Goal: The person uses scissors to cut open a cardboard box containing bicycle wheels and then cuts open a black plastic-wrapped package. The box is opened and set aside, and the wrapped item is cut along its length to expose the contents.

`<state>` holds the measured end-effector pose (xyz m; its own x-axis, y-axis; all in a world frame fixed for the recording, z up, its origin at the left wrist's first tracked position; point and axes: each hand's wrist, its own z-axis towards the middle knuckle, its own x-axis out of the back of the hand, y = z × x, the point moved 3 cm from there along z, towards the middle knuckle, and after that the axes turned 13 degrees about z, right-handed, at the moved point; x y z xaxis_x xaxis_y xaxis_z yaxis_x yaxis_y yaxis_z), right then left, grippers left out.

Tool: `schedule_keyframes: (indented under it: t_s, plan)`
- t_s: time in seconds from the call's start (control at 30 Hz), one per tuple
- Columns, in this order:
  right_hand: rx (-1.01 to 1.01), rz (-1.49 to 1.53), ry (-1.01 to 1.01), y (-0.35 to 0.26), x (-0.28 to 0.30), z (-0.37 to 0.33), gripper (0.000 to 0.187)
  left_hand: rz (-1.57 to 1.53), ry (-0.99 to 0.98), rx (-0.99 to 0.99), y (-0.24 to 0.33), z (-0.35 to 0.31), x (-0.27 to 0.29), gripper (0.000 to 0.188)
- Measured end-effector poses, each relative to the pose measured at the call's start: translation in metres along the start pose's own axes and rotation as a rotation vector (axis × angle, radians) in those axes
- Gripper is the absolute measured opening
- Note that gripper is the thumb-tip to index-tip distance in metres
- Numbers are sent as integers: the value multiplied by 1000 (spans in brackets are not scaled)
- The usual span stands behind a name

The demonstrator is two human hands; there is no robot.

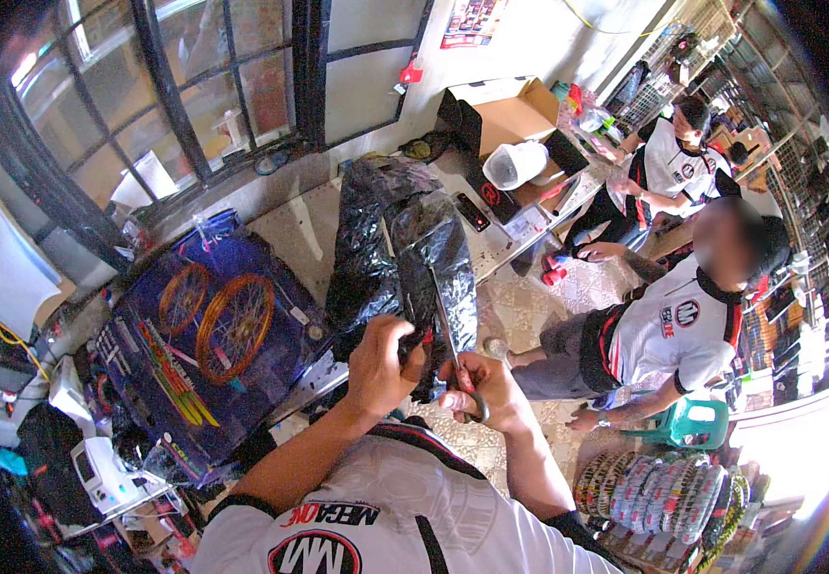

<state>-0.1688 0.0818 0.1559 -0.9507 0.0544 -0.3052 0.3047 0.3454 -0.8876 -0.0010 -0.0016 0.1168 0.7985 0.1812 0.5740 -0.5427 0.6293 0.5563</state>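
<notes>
In front of me on the table lies a bulky package wrapped in shiny black plastic [367,239]. My right hand [491,387] is closed around the handles of a pair of scissors [445,311], whose long blades point away from me over the plastic. Curled at the near end of the package, my left hand [386,368] grips the black plastic close to the blades. Whether the blades are cutting into the plastic I cannot tell. The two hands are apart, with the scissors and loose plastic between them.
Left of the package is a large blue box [137,354] picturing orange wheels. Beyond it, at right, are a black phone [472,212], a white tub [515,167] and an open carton [520,120]. Two people [677,325] are at right, near a green stool [692,421] and stacked tyres [663,497].
</notes>
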Motion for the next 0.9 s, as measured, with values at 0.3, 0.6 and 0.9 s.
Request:
schedule_keyframes:
  t_s: [0.3,0.6,0.9]
  plan:
    - [-72,-238,-32,6,4,-16,60,10,45,59,9,42,13,34]
    - [-23,-213,-127,36,10,-14,73,-64,36,72,6,45,16,16]
    - [-9,-267,-11,10,5,4,58,-138,-107,20,16,8,14,14]
